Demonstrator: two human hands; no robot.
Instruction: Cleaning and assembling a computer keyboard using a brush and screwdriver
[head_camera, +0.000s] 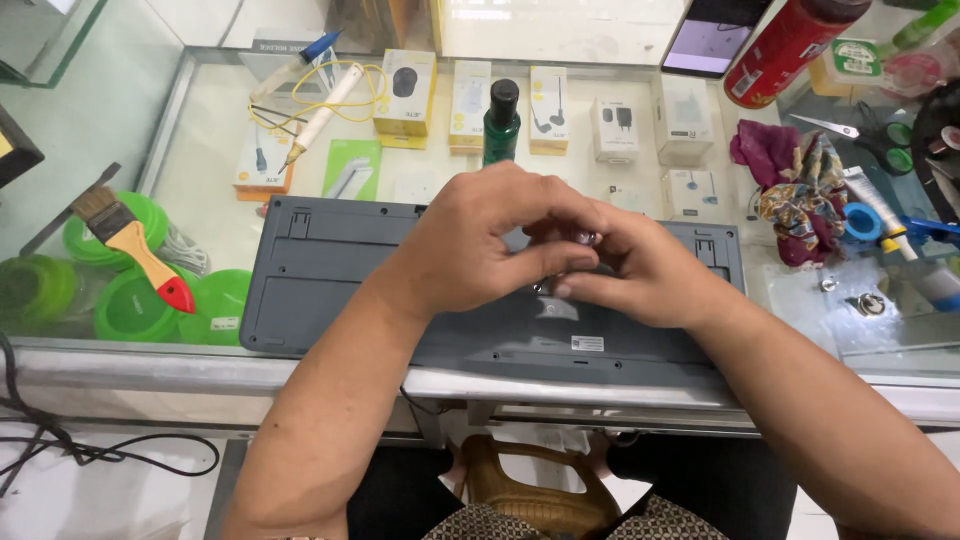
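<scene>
Over gray keyboard (330, 290) — left hand (480, 240), right hand (640, 275) meet.

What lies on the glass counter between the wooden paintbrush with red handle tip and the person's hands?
In the head view, the left part of the upside-down grey keyboard lies there.

Keyboard (330, 290) face down on the worktop (200, 160) at its near edge, both hands (560, 250) meeting above its middle, bottle (501, 122) just behind it, paintbrush (135, 248) left, crumpled cloth (800, 195) right, scissors (870, 132) behind the cloth
</scene>
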